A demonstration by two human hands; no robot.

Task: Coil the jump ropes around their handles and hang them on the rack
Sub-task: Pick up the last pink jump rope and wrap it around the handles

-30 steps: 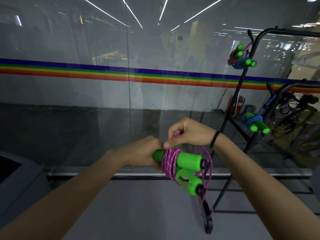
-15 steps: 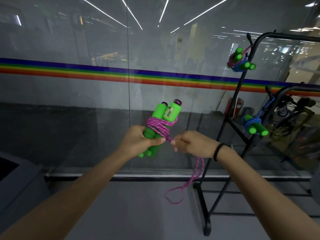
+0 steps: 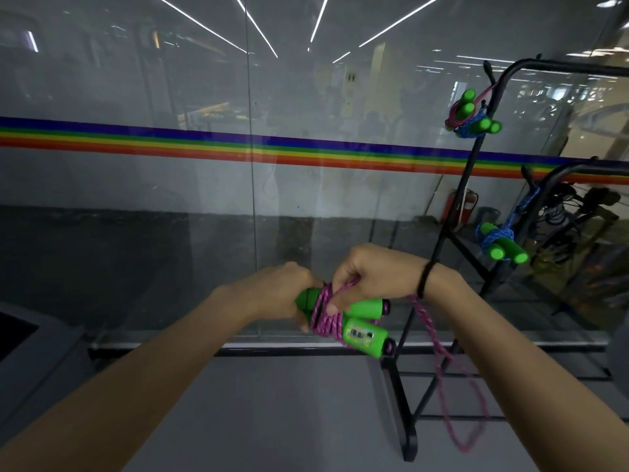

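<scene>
Two green handles (image 3: pixel 366 330) lie side by side, nearly level, with pink rope (image 3: pixel 323 315) wound round their middle. My left hand (image 3: pixel 282 294) grips the handles' left ends. My right hand (image 3: pixel 371 277) pinches the pink rope just above the coil. A loose loop of the rope (image 3: pixel 452 396) hangs down under my right wrist. The black rack (image 3: pixel 473 185) stands to the right. On it hang a pink-roped bundle (image 3: pixel 461 110), a blue-roped bundle (image 3: pixel 481 126) beside it, and a lower blue-roped bundle (image 3: pixel 500 241).
A glass wall (image 3: pixel 170 199) with a rainbow stripe runs straight ahead. The rack's black foot (image 3: pixel 406 437) rests on the grey floor near my right arm. A dark cabinet edge (image 3: pixel 20 338) sits at the lower left.
The handles swung from upright to nearly level and came lower. My right hand moved from beside the coil to above it, carrying the rope over. The hanging loop now trails to the right.
</scene>
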